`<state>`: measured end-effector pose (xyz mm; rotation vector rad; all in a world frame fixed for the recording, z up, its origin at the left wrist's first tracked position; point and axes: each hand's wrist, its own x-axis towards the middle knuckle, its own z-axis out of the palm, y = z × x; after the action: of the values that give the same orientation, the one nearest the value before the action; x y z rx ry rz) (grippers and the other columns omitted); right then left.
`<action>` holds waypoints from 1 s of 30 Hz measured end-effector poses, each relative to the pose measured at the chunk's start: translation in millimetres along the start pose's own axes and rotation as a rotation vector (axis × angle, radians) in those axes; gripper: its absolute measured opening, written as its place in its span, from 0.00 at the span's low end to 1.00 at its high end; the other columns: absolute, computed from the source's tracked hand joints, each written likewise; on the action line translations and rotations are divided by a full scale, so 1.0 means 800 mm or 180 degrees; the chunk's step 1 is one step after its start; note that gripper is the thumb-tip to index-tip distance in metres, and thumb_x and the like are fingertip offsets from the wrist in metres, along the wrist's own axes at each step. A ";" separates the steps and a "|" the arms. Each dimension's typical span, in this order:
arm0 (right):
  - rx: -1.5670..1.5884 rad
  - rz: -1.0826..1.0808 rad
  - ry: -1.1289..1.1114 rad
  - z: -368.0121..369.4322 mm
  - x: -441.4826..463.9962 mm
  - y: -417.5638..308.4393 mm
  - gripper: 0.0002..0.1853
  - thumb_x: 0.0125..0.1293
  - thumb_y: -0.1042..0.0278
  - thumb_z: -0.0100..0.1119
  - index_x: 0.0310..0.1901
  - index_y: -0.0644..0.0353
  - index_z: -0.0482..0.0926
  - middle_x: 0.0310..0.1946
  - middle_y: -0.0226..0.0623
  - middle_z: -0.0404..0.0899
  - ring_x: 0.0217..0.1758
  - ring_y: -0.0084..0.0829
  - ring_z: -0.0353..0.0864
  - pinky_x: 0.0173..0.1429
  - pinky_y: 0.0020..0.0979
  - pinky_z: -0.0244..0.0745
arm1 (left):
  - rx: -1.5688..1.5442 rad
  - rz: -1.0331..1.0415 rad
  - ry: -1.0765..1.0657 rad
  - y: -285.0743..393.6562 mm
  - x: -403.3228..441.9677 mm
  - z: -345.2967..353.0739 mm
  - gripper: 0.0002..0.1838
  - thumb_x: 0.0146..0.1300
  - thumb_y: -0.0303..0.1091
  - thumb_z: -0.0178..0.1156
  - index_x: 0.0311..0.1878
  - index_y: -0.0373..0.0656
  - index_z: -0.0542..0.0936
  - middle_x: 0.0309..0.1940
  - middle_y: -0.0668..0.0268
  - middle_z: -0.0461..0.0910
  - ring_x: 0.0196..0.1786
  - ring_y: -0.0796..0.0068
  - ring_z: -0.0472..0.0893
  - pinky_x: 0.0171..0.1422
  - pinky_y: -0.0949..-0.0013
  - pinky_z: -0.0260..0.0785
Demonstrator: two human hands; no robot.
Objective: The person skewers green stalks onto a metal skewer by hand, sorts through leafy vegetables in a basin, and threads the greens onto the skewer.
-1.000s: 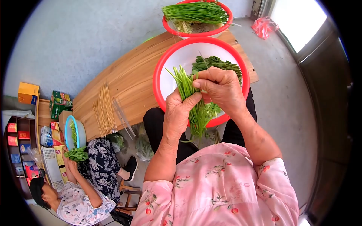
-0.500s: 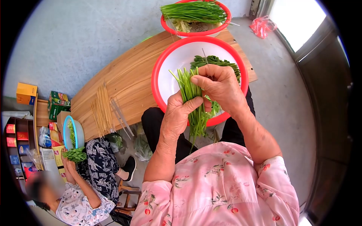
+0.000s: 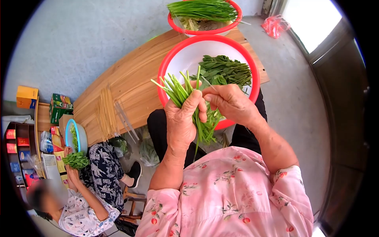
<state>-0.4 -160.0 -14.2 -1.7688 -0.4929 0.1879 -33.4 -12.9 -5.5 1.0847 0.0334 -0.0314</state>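
My left hand (image 3: pixel 182 122) is closed around a bunch of thin-stemmed leafy greens (image 3: pixel 175 90), stem ends up and leaves hanging below. Close beside it, my right hand (image 3: pixel 233 103) pinches a thin skewer (image 3: pixel 207 82), whose upper end slants toward the stems. Whether the skewer touches them I cannot tell. Both hands are over the near side of a white basin with a red rim (image 3: pixel 162 71). Darker leafy greens (image 3: pixel 225 71) lie inside it, on the far right.
Bamboo skewers (image 3: pixel 107 114) and grey sticks (image 3: pixel 125 120) lie on the wooden table (image 3: pixel 134 75). A second red-rimmed basin (image 3: pixel 170 23) holds long green stalks (image 3: pixel 205 10). At lower left, a person (image 3: pixel 81 209) holds greens (image 3: pixel 76 160) by a blue basin (image 3: pixel 82 136).
My right hand has come down and away from the bunch, with the skewer now slanted. My left hand has moved slightly left and turned, and the stems lean left and fan out.
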 end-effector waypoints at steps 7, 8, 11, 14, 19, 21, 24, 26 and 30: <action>-0.0054 0.0135 -0.0232 0.015 -0.003 0.009 0.10 0.64 0.69 0.53 0.37 0.68 0.79 0.17 0.45 0.73 0.21 0.39 0.75 0.30 0.36 0.70 | -0.0074 0.0009 0.0310 0.000 -0.002 0.000 0.09 0.61 0.28 0.61 0.42 0.34 0.77 0.18 0.68 0.73 0.16 0.81 0.68 0.20 0.80 0.59; -0.0053 0.0140 -0.0238 0.017 -0.004 0.012 0.10 0.64 0.69 0.53 0.37 0.68 0.79 0.17 0.45 0.73 0.21 0.39 0.75 0.30 0.36 0.70 | -0.0059 0.0036 0.0316 0.000 -0.001 -0.001 0.09 0.60 0.28 0.61 0.41 0.34 0.78 0.18 0.68 0.73 0.16 0.81 0.68 0.20 0.80 0.59; -0.0200 0.0012 -0.0294 0.021 -0.003 0.020 0.10 0.63 0.69 0.54 0.36 0.68 0.79 0.17 0.47 0.74 0.22 0.43 0.75 0.29 0.37 0.70 | 0.0111 0.0127 0.0405 -0.002 0.002 -0.003 0.08 0.60 0.28 0.61 0.40 0.35 0.77 0.17 0.68 0.72 0.16 0.80 0.68 0.20 0.78 0.61; -0.0097 -0.0044 -0.0264 0.023 -0.005 0.015 0.10 0.62 0.69 0.55 0.35 0.68 0.79 0.18 0.48 0.74 0.22 0.45 0.75 0.28 0.38 0.69 | 0.0295 0.0333 0.0537 -0.004 0.001 -0.005 0.06 0.59 0.29 0.61 0.37 0.36 0.77 0.17 0.69 0.70 0.16 0.81 0.67 0.20 0.78 0.59; -0.0162 0.0289 -0.0556 -0.001 -0.030 -0.004 0.09 0.58 0.68 0.59 0.32 0.68 0.77 0.20 0.45 0.75 0.24 0.43 0.76 0.30 0.37 0.68 | 0.0068 0.0342 0.0985 0.010 0.004 -0.022 0.05 0.59 0.30 0.61 0.36 0.39 0.78 0.16 0.71 0.69 0.17 0.81 0.65 0.21 0.76 0.59; -0.0336 0.0049 -0.0567 -0.007 -0.050 0.025 0.09 0.57 0.68 0.59 0.31 0.67 0.77 0.20 0.44 0.74 0.26 0.43 0.76 0.31 0.38 0.68 | -0.0015 0.0349 0.1104 0.016 0.000 -0.029 0.06 0.59 0.30 0.61 0.36 0.39 0.78 0.16 0.71 0.69 0.17 0.81 0.66 0.21 0.76 0.59; -0.0918 -0.0241 -0.0575 -0.017 -0.076 0.054 0.08 0.56 0.68 0.61 0.30 0.65 0.77 0.22 0.43 0.74 0.28 0.43 0.75 0.32 0.39 0.68 | -0.0173 0.0345 0.1076 0.017 -0.003 -0.034 0.06 0.58 0.29 0.62 0.36 0.38 0.78 0.17 0.70 0.71 0.17 0.79 0.67 0.22 0.75 0.60; -0.1323 -0.0300 -0.0569 -0.023 -0.089 0.061 0.08 0.55 0.67 0.61 0.29 0.65 0.78 0.22 0.43 0.73 0.29 0.43 0.75 0.33 0.40 0.68 | 0.0183 0.0571 0.1173 0.012 -0.004 -0.030 0.04 0.59 0.28 0.59 0.33 0.37 0.77 0.18 0.69 0.72 0.16 0.81 0.68 0.21 0.77 0.60; -0.1431 -0.0001 -0.0769 -0.043 -0.103 0.064 0.07 0.54 0.69 0.62 0.27 0.64 0.78 0.21 0.42 0.73 0.28 0.45 0.74 0.33 0.40 0.69 | 0.0080 0.0374 0.1079 0.009 -0.007 -0.029 0.06 0.58 0.28 0.58 0.36 0.35 0.78 0.19 0.69 0.73 0.16 0.81 0.68 0.21 0.77 0.60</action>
<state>-49.7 -234.7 -64.9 -2.1967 -0.7537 0.3113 -38.9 10.8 -9.8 1.1055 0.2747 0.2587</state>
